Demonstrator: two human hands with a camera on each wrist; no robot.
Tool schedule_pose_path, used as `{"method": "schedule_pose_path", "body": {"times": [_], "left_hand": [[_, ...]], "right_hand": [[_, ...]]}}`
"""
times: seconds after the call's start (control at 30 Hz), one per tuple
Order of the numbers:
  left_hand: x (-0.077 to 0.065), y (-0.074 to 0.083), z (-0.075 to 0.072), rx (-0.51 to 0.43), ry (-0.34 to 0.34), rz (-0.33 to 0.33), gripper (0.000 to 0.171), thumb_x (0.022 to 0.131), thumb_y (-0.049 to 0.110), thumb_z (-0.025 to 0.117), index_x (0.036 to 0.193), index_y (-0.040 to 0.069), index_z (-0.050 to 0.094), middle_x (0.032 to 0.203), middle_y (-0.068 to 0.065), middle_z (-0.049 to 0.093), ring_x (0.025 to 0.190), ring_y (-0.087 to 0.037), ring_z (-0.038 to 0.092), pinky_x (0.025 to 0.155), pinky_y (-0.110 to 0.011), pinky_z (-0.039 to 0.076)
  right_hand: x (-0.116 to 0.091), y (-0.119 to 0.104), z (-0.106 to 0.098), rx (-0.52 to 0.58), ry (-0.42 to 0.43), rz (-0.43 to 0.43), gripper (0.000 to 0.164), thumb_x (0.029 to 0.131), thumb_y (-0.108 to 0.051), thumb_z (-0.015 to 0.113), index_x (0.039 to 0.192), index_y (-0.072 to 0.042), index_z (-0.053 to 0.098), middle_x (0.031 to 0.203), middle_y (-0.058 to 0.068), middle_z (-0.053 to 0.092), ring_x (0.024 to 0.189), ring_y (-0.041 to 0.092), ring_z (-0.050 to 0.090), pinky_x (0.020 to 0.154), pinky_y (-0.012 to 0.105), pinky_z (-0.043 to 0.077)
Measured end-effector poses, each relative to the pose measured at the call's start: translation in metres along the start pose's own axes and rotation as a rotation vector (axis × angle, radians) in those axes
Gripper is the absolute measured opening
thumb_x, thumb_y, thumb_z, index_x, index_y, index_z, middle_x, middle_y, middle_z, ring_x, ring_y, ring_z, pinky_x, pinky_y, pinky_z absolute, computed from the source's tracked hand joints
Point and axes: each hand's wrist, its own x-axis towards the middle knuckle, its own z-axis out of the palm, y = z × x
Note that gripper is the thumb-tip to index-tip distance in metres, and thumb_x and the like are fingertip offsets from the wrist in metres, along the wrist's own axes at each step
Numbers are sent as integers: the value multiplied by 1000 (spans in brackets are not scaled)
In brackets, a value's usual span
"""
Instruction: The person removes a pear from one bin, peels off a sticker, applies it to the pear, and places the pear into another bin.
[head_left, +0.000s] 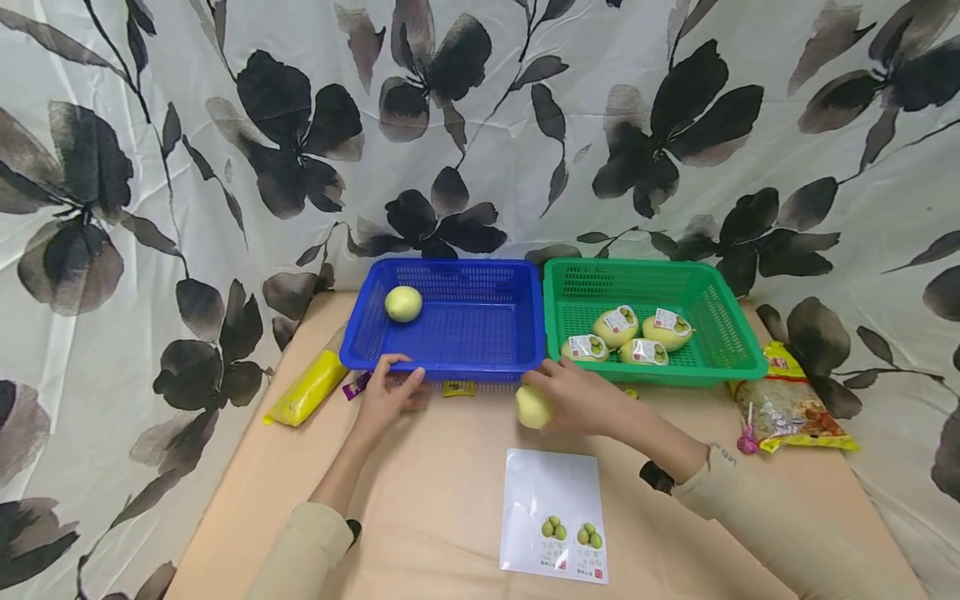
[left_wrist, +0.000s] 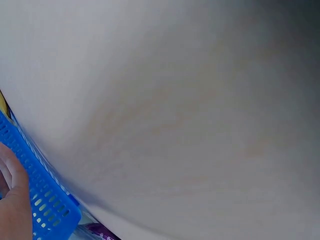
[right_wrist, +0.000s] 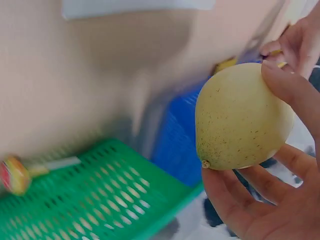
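Note:
My right hand (head_left: pixel 581 400) grips a pale yellow-green pear (right_wrist: pixel 242 117) in front of the gap between the two baskets. In the right wrist view, the thumb lies on one side of it and fingers on the other; no label shows on the visible skin. My left hand (head_left: pixel 390 396) is at the front rim of the blue basket (head_left: pixel 480 364), its fingers loosely bent and touching the rim. Inside that basket lies one pear (head_left: pixel 403 303). The green basket (head_left: pixel 731 367) contains several pears with white labels (head_left: pixel 619 320).
A white sticker sheet (head_left: pixel 547 500) printed with pears lies at front centre. A yellow packet (head_left: pixel 307 390) is left of the blue basket. At right lie a food bag (head_left: pixel 795 408) and a pink lollipop (head_left: pixel 747 439). A small yellow packet (head_left: pixel 459 388) sits before the blue basket.

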Motion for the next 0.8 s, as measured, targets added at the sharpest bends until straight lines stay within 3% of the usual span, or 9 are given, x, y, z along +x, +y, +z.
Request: {"method": "schedule_pose_path", "body": {"times": [0.4,0.8], "left_hand": [[-1,2,1,-15,1,-2,51,101,32,69,137,7,44,126,-34,59,114,-54,67,86,-59,62],[1,0,0,-12,10,-13,51,100,35,71,135,9,45,125,-32,61,111,-50,70,84,-57,63]], "right_hand": [[-7,26,44,65,-52,180,72,73,-30,93,136,-12,64,114,11,67,91,24,57,68,33,52],[-10,29,48,110,-45,215,75,71,-29,94,138,-13,63,115,10,66,92,24,56,69,34,52]]}}
